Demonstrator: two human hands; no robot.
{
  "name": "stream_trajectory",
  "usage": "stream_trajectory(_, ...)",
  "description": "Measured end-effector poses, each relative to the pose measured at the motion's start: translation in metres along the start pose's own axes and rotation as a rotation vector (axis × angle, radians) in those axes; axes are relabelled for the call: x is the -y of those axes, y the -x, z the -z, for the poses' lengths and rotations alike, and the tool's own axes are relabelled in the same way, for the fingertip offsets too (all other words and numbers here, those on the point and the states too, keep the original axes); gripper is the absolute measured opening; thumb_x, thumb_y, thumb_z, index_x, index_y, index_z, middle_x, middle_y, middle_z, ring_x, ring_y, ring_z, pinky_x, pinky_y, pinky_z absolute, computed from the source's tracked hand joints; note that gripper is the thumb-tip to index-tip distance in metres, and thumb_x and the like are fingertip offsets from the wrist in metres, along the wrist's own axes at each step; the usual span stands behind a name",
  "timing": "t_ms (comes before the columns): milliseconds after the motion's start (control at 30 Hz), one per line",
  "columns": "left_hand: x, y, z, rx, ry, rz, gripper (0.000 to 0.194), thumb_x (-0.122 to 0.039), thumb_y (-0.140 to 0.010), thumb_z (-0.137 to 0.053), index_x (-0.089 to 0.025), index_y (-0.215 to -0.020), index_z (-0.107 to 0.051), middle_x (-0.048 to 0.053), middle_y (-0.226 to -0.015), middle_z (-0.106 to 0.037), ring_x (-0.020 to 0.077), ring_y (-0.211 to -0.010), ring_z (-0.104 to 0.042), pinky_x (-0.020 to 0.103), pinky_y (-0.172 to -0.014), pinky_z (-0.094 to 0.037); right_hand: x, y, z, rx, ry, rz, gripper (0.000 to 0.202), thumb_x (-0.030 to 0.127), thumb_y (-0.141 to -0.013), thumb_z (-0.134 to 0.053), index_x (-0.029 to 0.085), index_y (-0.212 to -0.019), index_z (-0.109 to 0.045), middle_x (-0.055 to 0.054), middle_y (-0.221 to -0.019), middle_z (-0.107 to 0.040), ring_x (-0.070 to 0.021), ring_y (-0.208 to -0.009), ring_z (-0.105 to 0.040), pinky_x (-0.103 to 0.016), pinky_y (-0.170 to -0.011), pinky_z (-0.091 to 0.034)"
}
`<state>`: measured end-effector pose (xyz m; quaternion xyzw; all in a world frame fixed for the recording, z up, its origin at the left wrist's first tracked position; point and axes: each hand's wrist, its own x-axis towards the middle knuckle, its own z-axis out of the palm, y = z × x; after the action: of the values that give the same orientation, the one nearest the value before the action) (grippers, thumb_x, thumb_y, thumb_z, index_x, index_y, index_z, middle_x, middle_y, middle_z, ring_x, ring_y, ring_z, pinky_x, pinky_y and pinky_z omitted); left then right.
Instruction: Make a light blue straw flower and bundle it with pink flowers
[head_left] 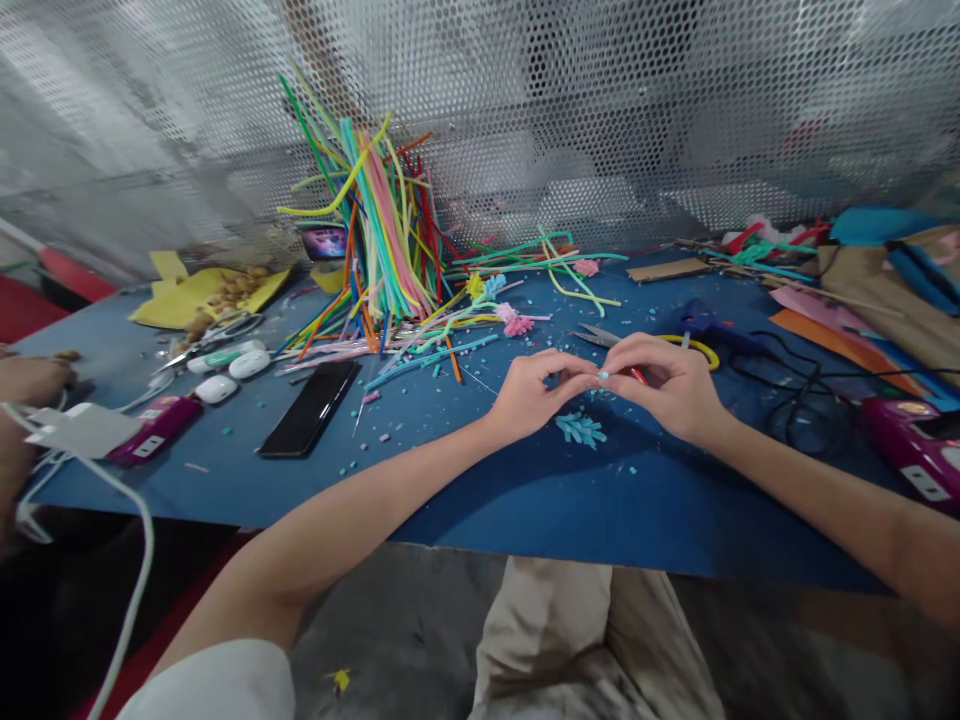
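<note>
Head view shows the fingertips of the left hand (pixel 534 392) and right hand (pixel 664 385) meeting, pinched together on a tiny light-blue piece (pixel 603 375) held just above the blue table (pixel 525 500). Directly below lies a light-blue leafy cutout (pixel 580 429). Farther out are a black phone (pixel 309 408), scissors (pixel 600 337) and a stack of coloured straws (pixel 382 230).

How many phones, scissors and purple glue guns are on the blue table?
Phone: 1
Scissors: 1 (a second pair at left is too unclear to count)
Purple glue guns: 2
Total: 4
</note>
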<state>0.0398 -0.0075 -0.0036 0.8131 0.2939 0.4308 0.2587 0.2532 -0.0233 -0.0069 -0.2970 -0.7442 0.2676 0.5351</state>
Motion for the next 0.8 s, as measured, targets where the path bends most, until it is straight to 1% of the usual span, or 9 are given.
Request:
stream_trajectory(100, 0.000, -0.002, 0.001, 0.036, -0.064, -0.046, 0.030, -0.044, -0.099, -0.060, -0.020, -0.095, -0.077, 0.003, -0.083, -0.076, 0.0125, -0.072, -0.064, 0.025, -0.074, -0.049, 0.003, 0.001, 0.000, 0.006, 0.056, -0.011, 0.005, 0.032, -0.088, -0.074, 0.027, -0.089, -0.072, -0.003, -0.092, -0.069, -0.0183, -0.080, -0.064, -0.035, -0.071, -0.054)
stream_trajectory(200, -0.003, -0.005, 0.007, 0.178, -0.224, -0.126, 0.039, -0.043, -0.106, -0.044, -0.020, -0.103, -0.076, 0.006, -0.097, -0.078, 0.0157, -0.088, -0.068, 0.029, -0.085, -0.049, 0.005, 0.001, 0.005, -0.023, 0.096, -0.072, 0.008, 0.035, -0.092, -0.066, 0.027, -0.093, -0.068, -0.003, -0.093, -0.071, -0.0190, -0.080, -0.067, -0.035, -0.072, -0.056)
stream_trajectory(300, -0.006, -0.009, 0.019, 0.308, -0.521, -0.210, 0.044, -0.048, -0.105, -0.042, -0.020, -0.101, -0.076, 0.008, -0.099, -0.078, 0.0199, -0.095, -0.068, 0.035, -0.092, -0.043, 0.003, -0.001, 0.015, -0.119, 0.179, -0.118, 0.010, 0.037, -0.092, -0.067, 0.027, -0.095, -0.067, -0.003, -0.090, -0.073, -0.0210, -0.079, -0.070, -0.038, -0.076, -0.059)
stream_trajectory(367, -0.007, -0.011, 0.028, 0.383, -0.614, -0.257, 0.046, -0.056, -0.101, -0.046, -0.021, -0.098, -0.075, 0.008, -0.095, -0.077, 0.0211, -0.094, -0.067, 0.036, -0.090, -0.042, 0.002, -0.005, 0.022, -0.208, 0.276, -0.101, 0.010, 0.037, -0.090, -0.068, 0.027, -0.093, -0.067, -0.003, -0.087, -0.072, -0.0226, -0.080, -0.071, -0.040, -0.078, -0.061)
stream_trajectory(433, -0.007, -0.013, 0.037, 0.482, -0.609, -0.297, 0.049, -0.066, -0.093, -0.055, -0.022, -0.100, -0.075, 0.008, -0.092, -0.076, 0.0217, -0.092, -0.067, 0.034, -0.087, -0.042, 0.000, -0.008, 0.030, -0.259, 0.382, -0.063, 0.010, 0.037, -0.091, -0.067, 0.027, -0.093, -0.067, -0.004, -0.087, -0.072, -0.0234, -0.079, -0.071, -0.041, -0.078, -0.061)
stream_trajectory(500, -0.005, -0.014, 0.043, 0.591, -0.557, -0.311, 0.047, -0.068, -0.087, -0.063, -0.024, -0.098, -0.074, 0.006, -0.090, -0.075, 0.0213, -0.090, -0.067, 0.033, -0.083, -0.042, -0.002, -0.012, 0.036, -0.249, 0.469, -0.039, 0.009, 0.035, -0.092, -0.064, 0.027, -0.094, -0.068, -0.005, -0.089, -0.073, -0.0235, -0.079, -0.071, -0.043, -0.078, -0.061)
stream_trajectory(633, 0.001, -0.016, 0.045, 0.739, -0.364, -0.181, 0.029, -0.053, -0.090, -0.068, -0.025, -0.093, -0.074, 0.003, -0.086, -0.075, 0.0167, -0.082, -0.067, 0.027, -0.073, -0.043, -0.006, -0.015, 0.043, -0.164, 0.557, -0.002, 0.011, 0.031, -0.094, -0.060, 0.026, -0.096, -0.070, -0.005, -0.094, -0.073, -0.0229, -0.083, -0.070, -0.042, -0.079, -0.059)
stream_trajectory(733, 0.004, -0.019, 0.043, 0.771, -0.220, -0.075, 0.024, -0.046, -0.094, -0.066, -0.024, -0.094, -0.075, 0.002, -0.086, -0.075, 0.0138, -0.075, -0.068, 0.024, -0.069, -0.044, -0.007, -0.014, 0.042, -0.128, 0.582, 0.029, 0.011, 0.029, -0.094, -0.061, 0.024, -0.095, -0.071, -0.004, -0.095, -0.074, -0.0228, -0.088, -0.070, -0.040, -0.079, -0.057)
stream_trajectory(800, 0.004, -0.020, 0.042, 0.714, -0.200, -0.079, 0.025, -0.044, -0.097, -0.062, -0.022, -0.098, -0.074, 0.003, -0.089, -0.075, 0.0136, -0.077, -0.068, 0.023, -0.071, -0.045, -0.006, -0.013, 0.040, -0.139, 0.583, 0.051, 0.010, 0.029, -0.094, -0.062, 0.025, -0.095, -0.072, -0.004, -0.096, -0.075, -0.0230, -0.090, -0.071, -0.040, -0.079, -0.057)
